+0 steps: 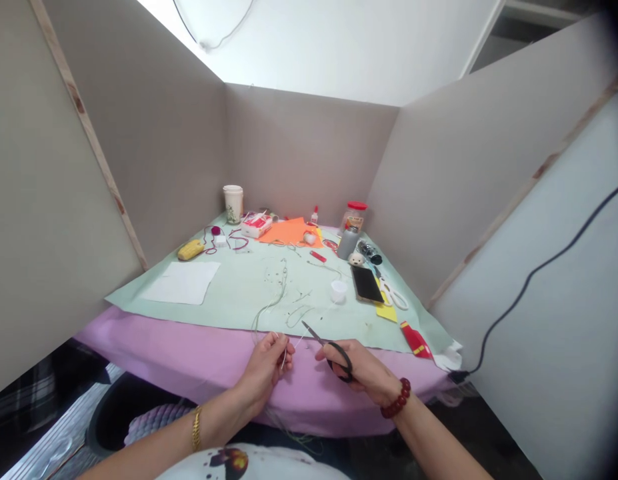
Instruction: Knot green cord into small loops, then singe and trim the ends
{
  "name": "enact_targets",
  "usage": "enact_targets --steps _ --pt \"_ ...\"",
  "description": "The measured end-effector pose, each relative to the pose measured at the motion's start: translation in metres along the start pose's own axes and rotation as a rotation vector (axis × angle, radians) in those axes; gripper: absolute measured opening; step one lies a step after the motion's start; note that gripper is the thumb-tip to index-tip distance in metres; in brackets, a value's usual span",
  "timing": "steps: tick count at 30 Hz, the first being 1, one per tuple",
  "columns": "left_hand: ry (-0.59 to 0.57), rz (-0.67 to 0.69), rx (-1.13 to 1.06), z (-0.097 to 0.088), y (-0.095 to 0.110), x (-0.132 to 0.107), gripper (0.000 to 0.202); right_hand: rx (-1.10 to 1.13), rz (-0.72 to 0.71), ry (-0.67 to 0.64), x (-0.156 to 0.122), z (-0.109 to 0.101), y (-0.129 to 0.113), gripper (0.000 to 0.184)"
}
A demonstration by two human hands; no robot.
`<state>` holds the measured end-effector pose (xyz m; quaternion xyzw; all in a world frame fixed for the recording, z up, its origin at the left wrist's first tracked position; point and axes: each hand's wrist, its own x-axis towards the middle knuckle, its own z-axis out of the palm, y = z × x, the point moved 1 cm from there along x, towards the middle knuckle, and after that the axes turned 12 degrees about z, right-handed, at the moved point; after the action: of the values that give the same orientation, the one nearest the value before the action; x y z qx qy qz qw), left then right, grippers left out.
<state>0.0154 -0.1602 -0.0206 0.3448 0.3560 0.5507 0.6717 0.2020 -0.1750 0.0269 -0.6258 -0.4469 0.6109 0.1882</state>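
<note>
Black-handled scissors [335, 357] sit in my right hand [361, 371], and from my remote view the fingers [341, 353] curl narrow around the loops, with the blades pointing up and left, their tips just beside the left hand [263, 371]. Those left fingers [283, 353] pinch narrow on a thin pale cord [275, 300], which runs onto a pale green sheet [229, 293] on the table and also hangs below the edge of a pink cloth [189, 353]. I cannot tell whether the blades touch the cord. A gold bracelet [196, 428] circles the left wrist, and a red bead bracelet [396, 399] circles the right. Farther off on the sheet I can make out a small clear cup [339, 290], a phone [367, 285], white-handled scissors [393, 293], white paper [181, 282] and orange paper [289, 232]
</note>
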Motion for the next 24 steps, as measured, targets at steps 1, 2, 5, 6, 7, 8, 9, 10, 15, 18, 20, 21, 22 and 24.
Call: enact_targets --steps 1,2,5,6,7,8,9,10,15,18,20,21,22,24 --pt "-0.002 0.001 0.003 0.0001 0.0002 0.0 0.031 -0.001 -0.007 0.012 0.0005 0.0008 0.0011 0.033" --pt "-0.005 0.002 0.005 0.0001 0.0001 0.0001 0.032 -0.007 -0.011 0.027 0.0008 0.0015 0.0022 0.034" --pt "-0.011 0.003 0.005 -0.0005 -0.0009 0.0007 0.032 -0.03 -0.001 0.046 0.0004 0.0022 0.0061 0.035" --pt "-0.015 0.003 0.005 -0.0008 -0.0014 0.0009 0.032 -0.025 0.004 0.03 0.0 0.002 0.0073 0.036" --pt "-0.018 0.004 0.007 -0.0011 -0.0018 0.0011 0.032 -0.012 0.009 0.003 -0.0002 0.0015 0.0084 0.038" --pt "-0.02 0.004 0.01 -0.0014 -0.002 0.0012 0.032 0.003 0.012 -0.032 -0.0004 0.0011 0.0092 0.039" --pt "-0.02 0.006 0.012 -0.0016 -0.0021 0.0012 0.031 0.015 0.007 -0.069 -0.0004 0.0006 0.0097 0.04" --pt "-0.019 0.005 0.013 -0.0016 -0.0019 0.001 0.031 0.021 -0.007 -0.102 -0.0003 0.0003 0.0097 0.039" --pt "-0.011 -0.001 -0.002 -0.0001 -0.0002 -0.0001 0.031 0.016 -0.097 -0.116 0.0024 0.0014 0.0066 0.032" --pt "-0.008 0.003 -0.003 0.0007 0.0003 0.0004 0.032 0.058 -0.07 -0.131 0.0039 0.0034 0.0051 0.03" --pt "-0.008 0.004 -0.006 0.0009 0.0002 0.0009 0.032 0.093 -0.031 -0.151 0.0043 0.0043 0.005 0.031" --pt "-0.006 0.002 -0.007 0.0008 0.0 0.0011 0.032 0.108 -0.016 -0.147 0.0043 0.0044 0.0054 0.033" --pt "-0.001 0.001 -0.009 0.0007 -0.0001 0.0012 0.032 0.119 -0.007 -0.138 0.0042 0.0044 0.0061 0.035" --pt "0.009 0.001 -0.015 0.0003 -0.0005 0.0011 0.033 0.117 -0.007 -0.106 0.0036 0.0045 0.0085 0.038"
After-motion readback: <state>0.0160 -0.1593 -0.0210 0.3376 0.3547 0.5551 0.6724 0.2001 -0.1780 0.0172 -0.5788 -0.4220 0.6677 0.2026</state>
